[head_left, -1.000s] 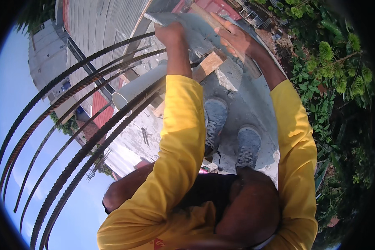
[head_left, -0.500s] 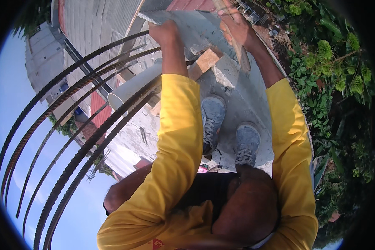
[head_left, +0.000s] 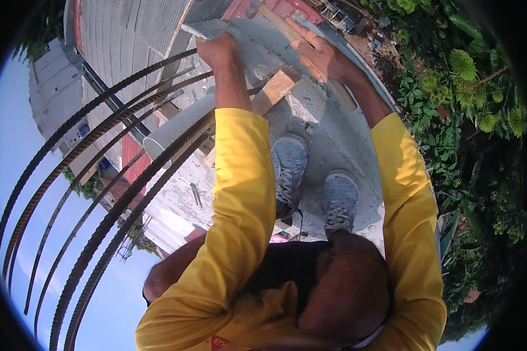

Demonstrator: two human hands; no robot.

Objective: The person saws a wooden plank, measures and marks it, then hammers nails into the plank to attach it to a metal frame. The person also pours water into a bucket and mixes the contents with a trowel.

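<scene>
My left hand (head_left: 219,54) is closed, and a dark ribbed steel bar (head_left: 158,65) runs into its left side. What lies inside the fist is hidden. My right hand (head_left: 327,58) lies over a long wooden tool handle (head_left: 342,96), its index finger stretched along the wood and the other fingers bent over it. The handle's far end reaches the top edge, where I cannot make out the tool's head. Below the hands, a short wooden block (head_left: 277,88) sits against a rough concrete lump (head_left: 306,99). A grey concrete surface (head_left: 257,44) lies beyond the hands.
Several curved steel bars (head_left: 102,234) sweep out to the left. Beside them is a white plastic pipe (head_left: 170,131). My shoes (head_left: 341,196) stand on a narrow concrete ledge (head_left: 366,219). Green plants (head_left: 439,134) grow below on the right, and a corrugated roof (head_left: 129,41) lies at the far left.
The right hand and wooden handle have swung left and farther away, and the right fingers have straightened somewhat. The left hand still sits at the bar's end; the whole view has shifted slightly.
</scene>
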